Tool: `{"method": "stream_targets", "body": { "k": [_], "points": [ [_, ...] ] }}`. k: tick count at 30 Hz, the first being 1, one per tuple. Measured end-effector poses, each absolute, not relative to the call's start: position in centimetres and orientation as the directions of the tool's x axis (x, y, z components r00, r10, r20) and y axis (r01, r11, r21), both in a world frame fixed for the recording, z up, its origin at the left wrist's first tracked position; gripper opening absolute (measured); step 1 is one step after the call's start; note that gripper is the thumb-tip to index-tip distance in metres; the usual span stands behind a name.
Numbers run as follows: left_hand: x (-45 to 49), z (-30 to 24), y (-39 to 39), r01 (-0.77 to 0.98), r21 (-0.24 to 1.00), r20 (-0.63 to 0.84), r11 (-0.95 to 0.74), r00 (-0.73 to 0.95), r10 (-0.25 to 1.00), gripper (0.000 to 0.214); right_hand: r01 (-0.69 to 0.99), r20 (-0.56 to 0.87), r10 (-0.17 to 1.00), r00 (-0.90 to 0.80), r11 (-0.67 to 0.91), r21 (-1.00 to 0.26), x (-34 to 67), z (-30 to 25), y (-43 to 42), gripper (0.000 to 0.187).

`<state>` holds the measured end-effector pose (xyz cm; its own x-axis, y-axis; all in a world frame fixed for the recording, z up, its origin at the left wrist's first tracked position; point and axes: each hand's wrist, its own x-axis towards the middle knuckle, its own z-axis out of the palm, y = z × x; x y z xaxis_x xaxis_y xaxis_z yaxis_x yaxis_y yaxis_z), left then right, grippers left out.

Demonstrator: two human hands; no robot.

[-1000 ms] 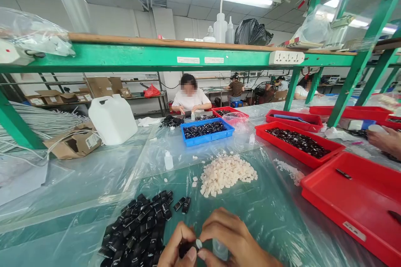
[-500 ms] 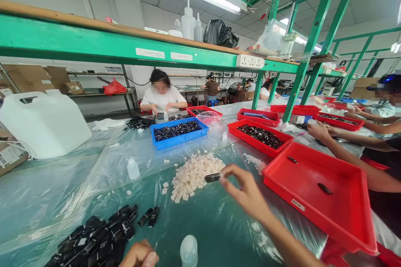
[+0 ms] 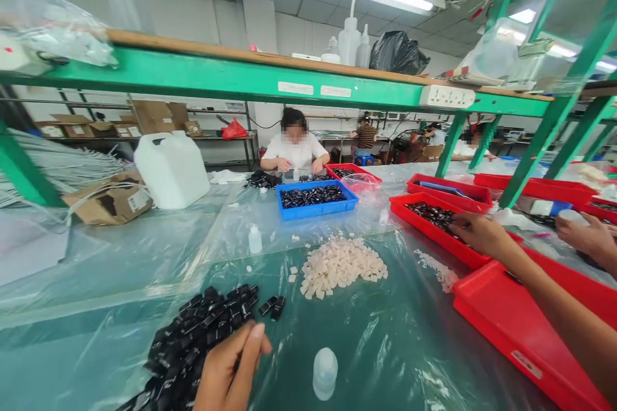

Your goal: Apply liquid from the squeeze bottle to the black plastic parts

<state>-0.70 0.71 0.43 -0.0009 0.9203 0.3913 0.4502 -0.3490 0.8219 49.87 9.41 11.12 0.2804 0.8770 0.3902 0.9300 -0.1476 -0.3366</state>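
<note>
My left hand lies at the bottom edge, fingers stretched onto a heap of small black parts on the plastic-covered table. My right hand reaches far right, over the near rim of a red tray filled with black parts; its fingers curl down and I cannot see whether they hold anything. A pile of small white blocks sits between the two hands. A small clear squeeze bottle stands just right of my left hand.
A larger red tray lies under my right forearm. A co-worker's hand works at the far right. Behind are a blue tray, a second small bottle, a white jug, a cardboard box and a seated person.
My right hand, which held a black part over the white blocks, has moved right to the red tray. My left hand has come up onto the black heap.
</note>
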Motion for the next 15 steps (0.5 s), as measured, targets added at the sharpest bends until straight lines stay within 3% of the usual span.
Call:
{"method": "stream_targets", "body": {
  "k": [2,4,6,8,11,15],
  "points": [
    [-2.1,0.2,1.5,0.539,0.769,0.429,-0.344,-0.038,0.902,0.044,0.927,0.264,0.963,0.061,0.044,-0.373,45.4,9.7,8.8,0.023],
    [-3.4,-0.3,2.4,0.63,0.704,0.454,-0.328,-0.044,0.89,0.036,0.843,0.153,0.96,-0.236,0.28,-0.459,40.3,8.3,8.0,0.027],
    [-4.5,-0.9,3.3,0.712,0.64,0.452,-0.289,-0.045,0.891,0.025,0.69,0.053,0.861,-0.506,0.441,-0.574,35.2,7.1,7.0,0.03],
    [-4.8,-1.6,4.0,0.779,0.556,0.445,-0.288,0.014,0.895,0.019,0.553,-0.018,0.731,-0.682,0.499,-0.667,31.1,6.2,6.1,0.027],
    [-4.0,-2.5,4.3,0.83,0.418,0.445,-0.369,0.167,0.88,0.021,0.474,-0.053,0.644,-0.764,0.502,-0.724,27.6,4.5,5.0,0.032],
    [-1.8,-3.4,4.2,0.822,0.299,0.402,-0.485,0.352,0.845,0.031,0.494,-0.055,0.69,-0.722,0.458,-0.739,26.3,1.9,3.9,0.051]
  ]
}}
